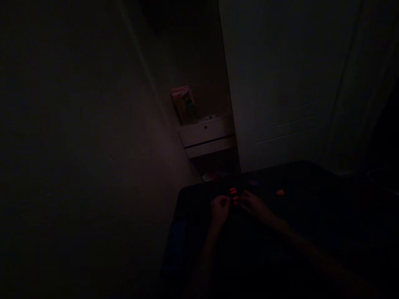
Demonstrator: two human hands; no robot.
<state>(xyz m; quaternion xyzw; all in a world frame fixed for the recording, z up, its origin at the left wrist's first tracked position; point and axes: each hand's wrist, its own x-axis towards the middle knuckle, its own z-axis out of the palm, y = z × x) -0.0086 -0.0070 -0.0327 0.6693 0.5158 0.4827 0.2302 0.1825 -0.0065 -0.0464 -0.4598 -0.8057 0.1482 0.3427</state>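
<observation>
Several small red bars (233, 192) lie in a short column on a dark surface (199, 203), bright against the gloom. My left hand (220, 207) is just left of them, thumb and fingers curled together in a pinch. From the right, my right hand (252, 202) reaches in with its fingers closed at the lower bars. Its fingertips touch or nearly touch them. What either hand pinches is too dark to make out. An orange-red piece (280, 192) rests on the surface to the right of my right hand.
A faint purple item (253, 182) lies near the surface's far edge, and a bluish flat shape (177, 234) is at its left. Behind stands a pale drawer unit (207, 135) with a red-topped packet (183, 106) on it. Walls (280, 83) rise on both sides.
</observation>
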